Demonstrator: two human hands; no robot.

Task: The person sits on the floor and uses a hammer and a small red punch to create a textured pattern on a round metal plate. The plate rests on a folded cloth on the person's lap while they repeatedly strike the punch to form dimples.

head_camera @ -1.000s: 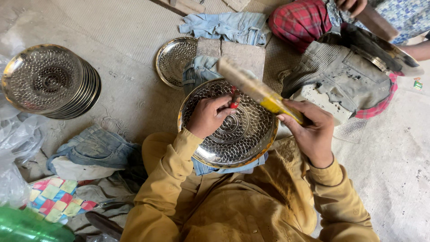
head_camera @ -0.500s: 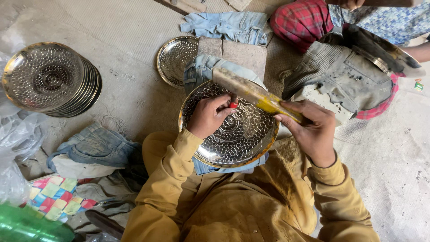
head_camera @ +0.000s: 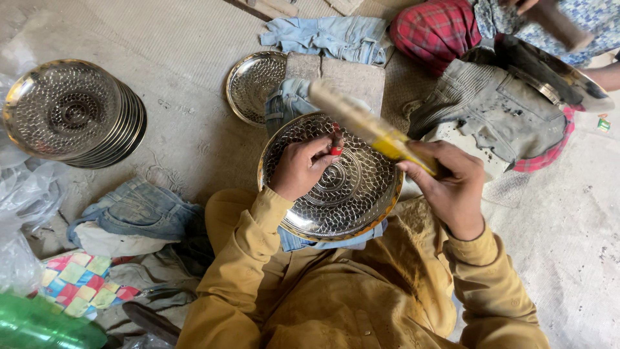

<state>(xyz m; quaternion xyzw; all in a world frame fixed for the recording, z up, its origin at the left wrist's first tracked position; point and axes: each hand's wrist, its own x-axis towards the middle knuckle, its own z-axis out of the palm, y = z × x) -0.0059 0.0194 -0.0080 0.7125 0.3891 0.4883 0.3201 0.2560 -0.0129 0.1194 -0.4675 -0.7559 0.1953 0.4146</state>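
Observation:
A round metal plate point(head_camera: 349, 207) with a hammered net pattern rests on denim cloth in my lap. My left hand point(head_camera: 298, 167) lies on the plate and pinches a small red-tipped punch point(head_camera: 336, 148) upright against its surface. My right hand point(head_camera: 449, 184) is shut on the handle of a long yellow-banded wooden mallet point(head_camera: 368, 126), which is blurred and slants up to the left above the punch. Mustard-yellow sleeves cover both my arms.
A stack of patterned metal plates point(head_camera: 71, 113) stands at the left; a single plate point(head_camera: 248, 84) lies on the floor ahead. Denim rags point(head_camera: 139, 210) and clear plastic lie at the left. Another person in red plaid point(head_camera: 436, 29) sits at the top right with a plate.
The mallet has swung up and left over the punch, and my right hand has risen slightly. My left hand stays on the plate with the punch.

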